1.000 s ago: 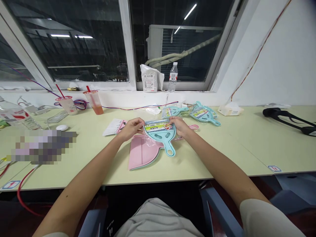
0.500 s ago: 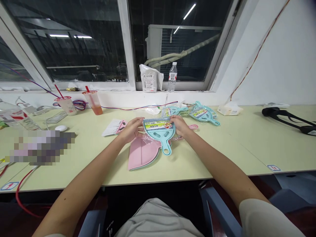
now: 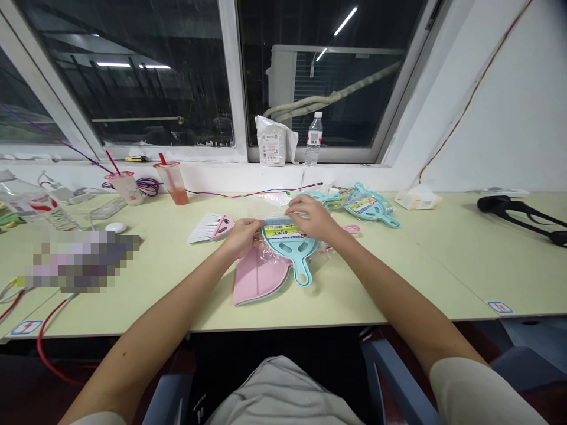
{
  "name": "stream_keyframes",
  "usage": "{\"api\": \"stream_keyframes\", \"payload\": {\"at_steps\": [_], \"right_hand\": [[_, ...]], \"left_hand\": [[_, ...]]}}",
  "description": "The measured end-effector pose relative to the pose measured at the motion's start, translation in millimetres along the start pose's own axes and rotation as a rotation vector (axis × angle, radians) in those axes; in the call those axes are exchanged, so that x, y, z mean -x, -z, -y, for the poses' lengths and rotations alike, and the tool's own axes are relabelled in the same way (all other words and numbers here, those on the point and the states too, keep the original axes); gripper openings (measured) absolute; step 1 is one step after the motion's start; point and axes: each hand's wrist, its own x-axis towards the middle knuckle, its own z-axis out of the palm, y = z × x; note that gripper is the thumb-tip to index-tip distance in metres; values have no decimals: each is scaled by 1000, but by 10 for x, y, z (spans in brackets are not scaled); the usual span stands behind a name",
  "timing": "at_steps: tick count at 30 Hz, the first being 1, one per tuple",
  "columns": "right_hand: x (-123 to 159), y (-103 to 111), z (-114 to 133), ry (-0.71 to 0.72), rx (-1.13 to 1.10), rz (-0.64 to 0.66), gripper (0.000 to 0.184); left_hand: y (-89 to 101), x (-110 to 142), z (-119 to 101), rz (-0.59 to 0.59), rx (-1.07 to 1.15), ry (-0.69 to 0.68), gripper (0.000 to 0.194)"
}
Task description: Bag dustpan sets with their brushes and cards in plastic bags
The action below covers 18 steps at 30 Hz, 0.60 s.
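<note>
A teal dustpan set in clear wrap [image 3: 290, 245] lies on a pink dustpan [image 3: 257, 275] in the middle of the green table [image 3: 398, 265]. My left hand [image 3: 241, 235] is closed on the wrapped set's left top corner. My right hand [image 3: 310, 215] hovers over its top edge near the label, fingers curled and pinching at the clear wrap. A pink hand brush with white bristles [image 3: 210, 227] lies just left of my left hand.
More wrapped teal dustpan sets [image 3: 367, 206] lie at the back right. Two drink cups [image 3: 170, 180] stand at the back left, a water bottle [image 3: 313, 139] and a white bag [image 3: 272, 141] on the sill. A tissue pack [image 3: 416, 198] and a black strap [image 3: 518, 212] lie right.
My right hand has left the set's right top corner and moved up and left over its top edge. The set now rests lower on the pink dustpan.
</note>
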Motion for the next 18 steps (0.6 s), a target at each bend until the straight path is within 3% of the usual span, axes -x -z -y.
{"api": "stream_keyframes", "payload": {"at_steps": [2,5,11,18], "right_hand": [[-95,-84,143,108,14,157,22],[-236,-224,275,145,32,256,23],[-329,-309,268,106,18,263,16],[-279,-344,175,158,11,294,18]], "left_hand": [[-20,16,-2,25,13,-14,25],[-30,31,-13,40,47,-29,23],[-3,16,-4,40,108,-36,25],[-46,34,20,51,102,-47,27]]}}
